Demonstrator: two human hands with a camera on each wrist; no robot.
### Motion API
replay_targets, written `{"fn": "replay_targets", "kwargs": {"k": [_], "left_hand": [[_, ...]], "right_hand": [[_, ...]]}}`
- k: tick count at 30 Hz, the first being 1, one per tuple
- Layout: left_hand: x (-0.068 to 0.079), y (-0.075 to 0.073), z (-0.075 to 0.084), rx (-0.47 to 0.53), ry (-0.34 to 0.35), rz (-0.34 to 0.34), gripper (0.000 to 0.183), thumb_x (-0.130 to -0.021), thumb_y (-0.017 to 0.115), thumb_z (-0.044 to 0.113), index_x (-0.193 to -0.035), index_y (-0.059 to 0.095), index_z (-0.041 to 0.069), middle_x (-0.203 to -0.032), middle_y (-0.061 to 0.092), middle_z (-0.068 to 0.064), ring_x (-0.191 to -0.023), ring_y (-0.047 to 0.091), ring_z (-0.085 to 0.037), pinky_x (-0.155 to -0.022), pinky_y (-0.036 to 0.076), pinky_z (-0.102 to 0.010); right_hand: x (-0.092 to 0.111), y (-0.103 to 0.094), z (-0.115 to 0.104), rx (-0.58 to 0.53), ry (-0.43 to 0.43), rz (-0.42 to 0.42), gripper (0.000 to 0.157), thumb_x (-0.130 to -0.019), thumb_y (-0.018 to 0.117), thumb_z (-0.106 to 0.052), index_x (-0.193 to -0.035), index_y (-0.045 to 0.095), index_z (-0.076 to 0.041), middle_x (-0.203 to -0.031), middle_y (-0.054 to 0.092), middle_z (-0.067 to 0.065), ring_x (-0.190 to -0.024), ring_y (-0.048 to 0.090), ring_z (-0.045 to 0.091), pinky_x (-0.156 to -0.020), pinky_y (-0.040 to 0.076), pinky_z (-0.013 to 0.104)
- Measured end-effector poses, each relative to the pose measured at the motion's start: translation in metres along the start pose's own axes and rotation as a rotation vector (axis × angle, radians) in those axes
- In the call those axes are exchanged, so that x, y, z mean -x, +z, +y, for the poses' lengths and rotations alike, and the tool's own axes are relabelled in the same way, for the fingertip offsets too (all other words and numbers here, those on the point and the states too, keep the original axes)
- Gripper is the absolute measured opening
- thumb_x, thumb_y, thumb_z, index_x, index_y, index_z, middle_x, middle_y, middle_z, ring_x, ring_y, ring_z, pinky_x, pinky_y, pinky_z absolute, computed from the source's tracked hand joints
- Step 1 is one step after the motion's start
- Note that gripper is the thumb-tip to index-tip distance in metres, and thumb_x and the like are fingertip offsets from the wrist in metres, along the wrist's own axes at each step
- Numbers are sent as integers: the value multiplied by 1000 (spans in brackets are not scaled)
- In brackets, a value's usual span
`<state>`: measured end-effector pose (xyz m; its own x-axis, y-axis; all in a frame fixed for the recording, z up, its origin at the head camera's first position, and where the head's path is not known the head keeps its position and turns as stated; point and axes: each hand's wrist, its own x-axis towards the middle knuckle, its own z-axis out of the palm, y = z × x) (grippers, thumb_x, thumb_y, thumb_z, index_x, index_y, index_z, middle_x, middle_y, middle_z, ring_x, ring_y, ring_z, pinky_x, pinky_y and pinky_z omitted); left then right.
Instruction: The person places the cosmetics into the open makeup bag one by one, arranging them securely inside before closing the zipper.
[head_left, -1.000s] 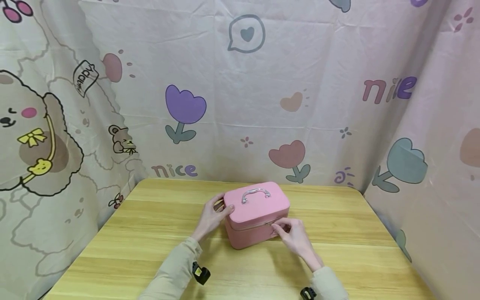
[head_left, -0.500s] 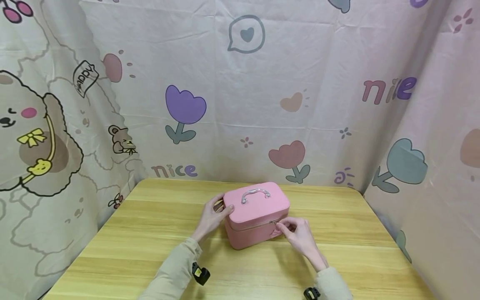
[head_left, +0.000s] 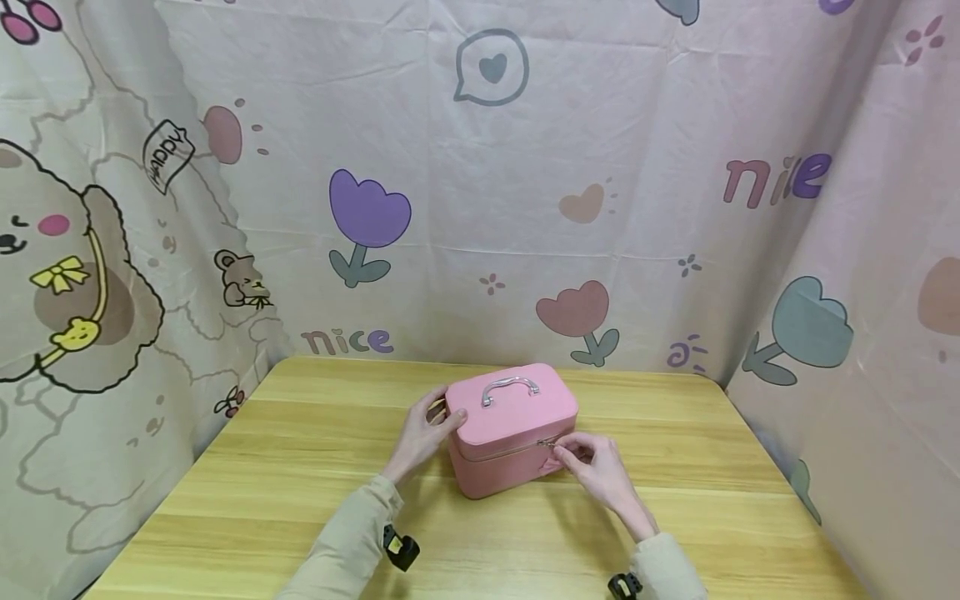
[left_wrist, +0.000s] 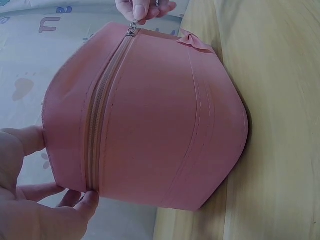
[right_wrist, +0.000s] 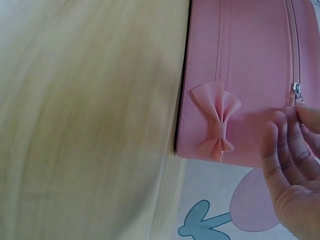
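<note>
A pink zippered case (head_left: 491, 479) with a silver carrying handle (head_left: 510, 383) on its lid stands slightly turned on the table. My left hand (head_left: 422, 433) grips the case's left end, thumb on the lid's edge and fingers around the side. At the front right corner my right hand (head_left: 596, 471) pinches the zipper pull (left_wrist: 133, 25) between thumb and index finger. The slider (right_wrist: 297, 89) sits just beside those fingertips, and the zipper (left_wrist: 97, 115) line runs closed across the front. A pink bow (right_wrist: 219, 120) decorates the front below the zipper.
The wooden table (head_left: 300, 483) lies under the case and both arms. A printed curtain (head_left: 450, 208) hangs behind and along both sides. Black wrist cameras (head_left: 401, 547) are strapped below the sleeves.
My right hand has moved slightly to the right along the case's front with the zipper pull, then stayed nearly still. My left hand and the case have kept their place.
</note>
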<state>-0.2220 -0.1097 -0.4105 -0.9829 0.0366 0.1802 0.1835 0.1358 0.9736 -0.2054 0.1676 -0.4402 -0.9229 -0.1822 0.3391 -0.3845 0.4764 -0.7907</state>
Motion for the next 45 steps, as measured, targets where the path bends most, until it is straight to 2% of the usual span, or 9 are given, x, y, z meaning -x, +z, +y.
{"fn": "replay_targets", "kwargs": {"k": [6,11,14,22,26,30,37,41,45], "left_hand": [[10,2,21,-49,-17,18,63,-80,64,12,-133,34,-6,-127,31,-24,-116,37,-37,-105,34,-42],[15,3,31,-72,-28,19,61,-81,63,10,-133,33,-7,-125,31,-25,-116,37,-38,-106,34,-43],[13,2,29,-72,-21,17,61,-81,63,10,-132,34,-7,-127,31,-25,-116,37,-38,-105,34,-43],[-6,-6,-4,-73,28,45,53,-82,63,21,-129,43,4,-131,44,-15,-116,48,-33,-93,47,-38],[-8,-5,-5,-67,47,74,46,-83,62,17,-124,48,3,-128,49,-15,-116,50,-33,-92,48,-38],[-7,1,-1,-173,89,114,41,-84,61,16,-121,52,2,-125,51,-18,-114,52,-33,-92,47,-40],[5,17,5,-496,12,104,91,-70,63,59,-140,29,11,-133,31,-15,-117,44,-31,-97,43,-45],[10,22,4,-534,13,107,103,-63,65,63,-143,20,15,-131,26,-16,-118,39,-32,-99,39,-48],[10,23,3,-507,16,112,101,-66,66,59,-143,20,13,-132,26,-16,-118,41,-32,-100,38,-49]], "right_hand": [[-1,4,4,-65,4,-19,7,-81,64,-14,-86,68,-10,-78,69,10,-68,65,27,-58,52,19],[2,4,-13,-90,-1,-26,8,-81,62,-5,-87,67,-2,-82,68,17,-73,66,30,-65,54,19],[3,4,-21,-89,-16,-33,9,-81,62,-3,-87,66,1,-84,68,18,-75,65,30,-66,54,20],[3,15,-3,-52,-47,-12,5,-80,65,-14,-82,68,-11,-78,70,5,-70,67,19,-62,54,19],[5,17,-9,-49,-18,-5,6,-80,65,-15,-82,69,-11,-77,71,6,-70,67,20,-61,53,18],[8,14,-22,-55,5,-4,8,-80,64,-10,-84,69,-5,-79,70,12,-71,67,28,-61,53,19],[12,8,-43,-64,28,-27,9,-79,64,-7,-84,68,0,-80,69,17,-69,67,24,-62,55,22],[12,9,-45,-57,22,-24,8,-79,65,-8,-82,68,-1,-78,69,17,-64,65,9,-60,55,27],[11,10,-45,-43,5,-11,8,-78,66,-8,-81,68,-1,-77,69,16,-64,65,11,-59,55,25]]}}
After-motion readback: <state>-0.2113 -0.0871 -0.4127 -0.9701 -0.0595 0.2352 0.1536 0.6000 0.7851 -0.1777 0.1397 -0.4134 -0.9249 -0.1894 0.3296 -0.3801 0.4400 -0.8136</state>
